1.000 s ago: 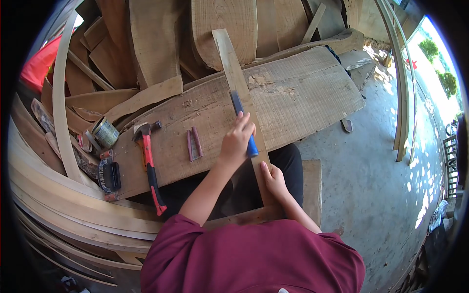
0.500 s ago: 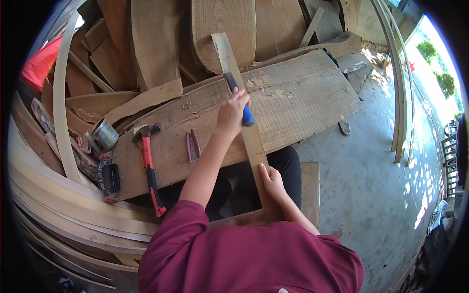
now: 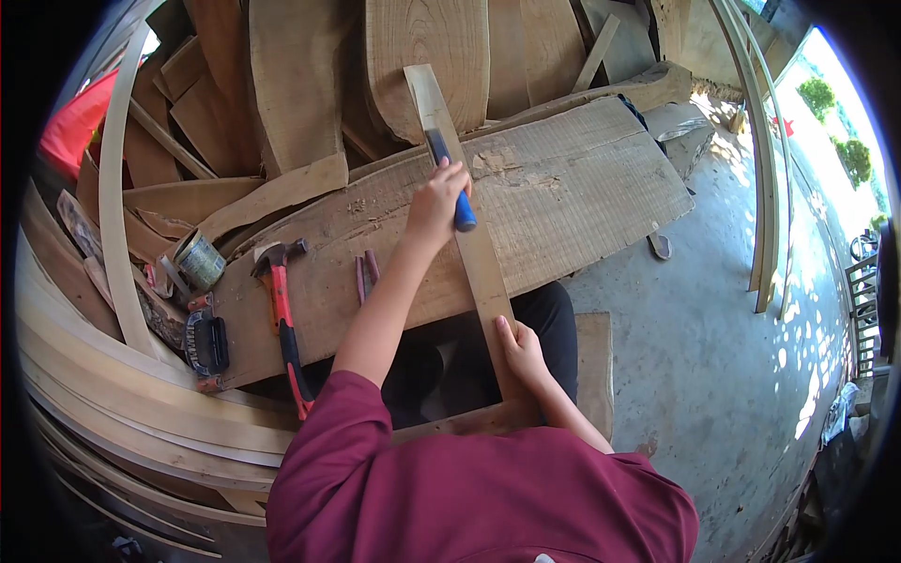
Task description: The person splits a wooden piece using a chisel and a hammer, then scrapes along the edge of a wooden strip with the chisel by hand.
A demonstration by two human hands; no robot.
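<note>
My left hand [image 3: 435, 206] is closed round the blue handle of a hand tool [image 3: 465, 214]. Its flat dark blade points away from me and lies along a long, narrow wooden strip [image 3: 481, 272]; whether it is a file or a chisel I cannot make out. My right hand [image 3: 524, 354] grips the strip near its close end, thumb on top. The strip slants over a broad rough plank [image 3: 582, 178], its far end reaching past the plank. To the left on the plank are a claw hammer [image 3: 285, 319] with a red and black handle, and reddish pincer-like handles [image 3: 366, 272], partly behind my forearm.
At the plank's left end sit a brush-like black tool [image 3: 206, 342] and an open tin [image 3: 200, 261]. Upright boards [image 3: 427, 56] lean behind the plank. Curved wooden strips [image 3: 169, 413] are stacked at lower left. Grey concrete floor [image 3: 694, 357] lies to the right.
My left hand and the blue-handled tool have slid a little farther away along the strip and slightly left. My forearm now covers more of the reddish handles. The right hand stays in place.
</note>
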